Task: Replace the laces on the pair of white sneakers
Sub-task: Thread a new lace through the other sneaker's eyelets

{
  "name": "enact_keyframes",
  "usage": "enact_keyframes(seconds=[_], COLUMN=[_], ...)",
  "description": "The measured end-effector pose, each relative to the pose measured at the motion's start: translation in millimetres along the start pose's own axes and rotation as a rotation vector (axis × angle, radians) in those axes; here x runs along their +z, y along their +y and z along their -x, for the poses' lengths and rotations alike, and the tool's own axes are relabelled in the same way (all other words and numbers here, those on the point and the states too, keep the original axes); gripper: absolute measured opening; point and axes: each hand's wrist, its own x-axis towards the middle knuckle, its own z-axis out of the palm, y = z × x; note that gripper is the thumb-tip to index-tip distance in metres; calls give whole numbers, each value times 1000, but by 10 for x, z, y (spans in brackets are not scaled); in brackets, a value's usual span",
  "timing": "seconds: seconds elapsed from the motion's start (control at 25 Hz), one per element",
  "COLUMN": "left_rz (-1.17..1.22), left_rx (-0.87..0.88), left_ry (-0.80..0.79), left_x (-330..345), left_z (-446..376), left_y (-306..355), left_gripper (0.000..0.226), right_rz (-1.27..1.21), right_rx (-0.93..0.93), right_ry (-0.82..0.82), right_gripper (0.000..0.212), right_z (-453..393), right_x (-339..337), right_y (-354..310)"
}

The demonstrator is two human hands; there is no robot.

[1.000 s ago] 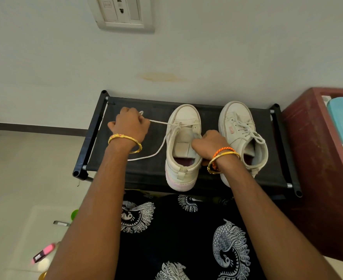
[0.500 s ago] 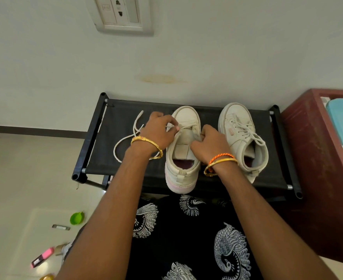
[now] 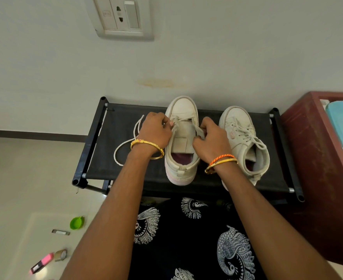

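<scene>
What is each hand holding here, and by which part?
Left hand pinches the white lace near the front eyelets of the left sneaker. Right hand grips that sneaker's right eyelet flap.

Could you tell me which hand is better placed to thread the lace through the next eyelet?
Probably left: the left hand pinches the lace at the eyelets, while the right hand holds the sneaker.
</scene>
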Motion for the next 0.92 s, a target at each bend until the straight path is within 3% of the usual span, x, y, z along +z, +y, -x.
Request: enact_keyframes(seconds=[0.24, 0.32, 0.52, 0.64, 0.92], left_rz=[43, -41, 47, 125, 172], left_rx=[-240, -295, -289, -246, -149], left_ry=[143, 133, -56, -174, -188], left_x=[-12, 5, -78, -105, -67], left_z=[21, 24, 36, 52, 42], left_y=[-9, 10, -10, -55, -64], left_gripper=[8, 17, 23, 11, 23], right_rz=[51, 65, 62, 71, 75], right_rx=[98, 127, 185, 179, 172], right_ry=[32, 64, 107, 94, 58], right_gripper=[18, 18, 20, 20, 23], right_z=[-43, -31, -19, -27, -14], right_x=[76, 100, 150, 153, 110], right_y=[-20, -46, -37, -43, -42])
